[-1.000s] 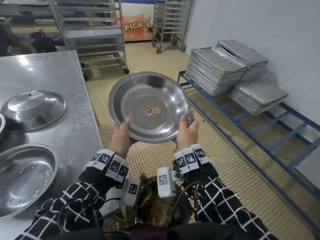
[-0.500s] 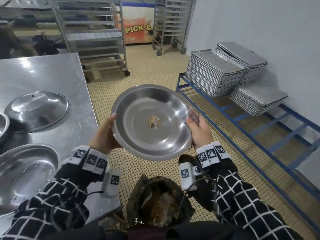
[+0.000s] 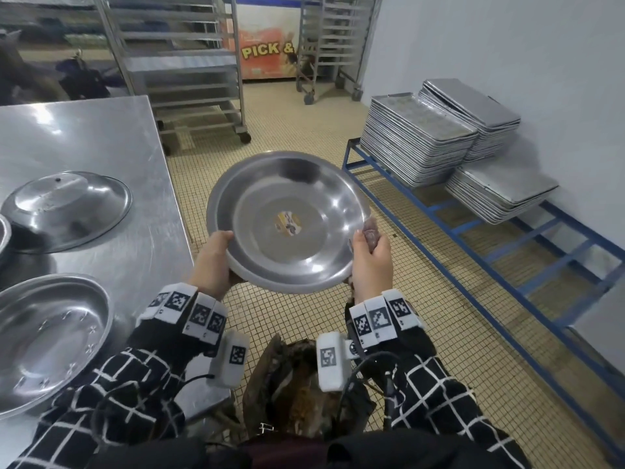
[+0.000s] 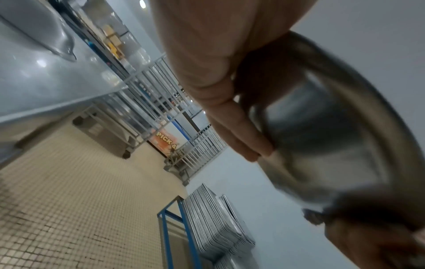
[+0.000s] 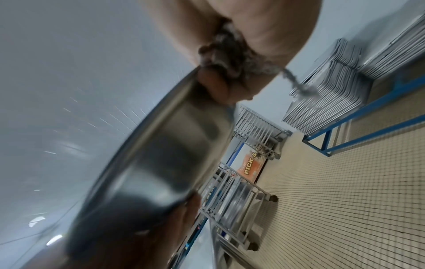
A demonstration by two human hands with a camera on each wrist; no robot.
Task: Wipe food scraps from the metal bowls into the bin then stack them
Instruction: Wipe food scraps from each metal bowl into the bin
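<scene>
Both hands are on the bowl [image 3: 287,221], held in the air over the tiled floor [image 3: 439,333], just right of the surface [image 3: 101,137] and above the bin [image 3: 304,384]. The bin is mostly hidden under the wrists and sleeves; only a dark, crumpled liner with brownish scraps shows. The left hand [image 3: 213,265] grips the near-left rim, thumb on top, fingers [image 4: 241,138] flat against the underside. The right hand [image 3: 372,262] curls round the near-right rim and also holds a grey, crumpled rag [image 3: 370,231], half buried in the fist; its frayed tail hangs loose in the blurred right wrist view. The bowl is round, shallow, shiny steel, with a small label [image 3: 288,223] at the centre, print unreadable. On the surface, a domed lid [image 3: 67,208] lies far left, and a second bowl [image 3: 44,340], cut off by the frame, sits nearer. Stacked metal trays [image 3: 419,140] rest on a blue rack [image 3: 473,238] to the right.
</scene>
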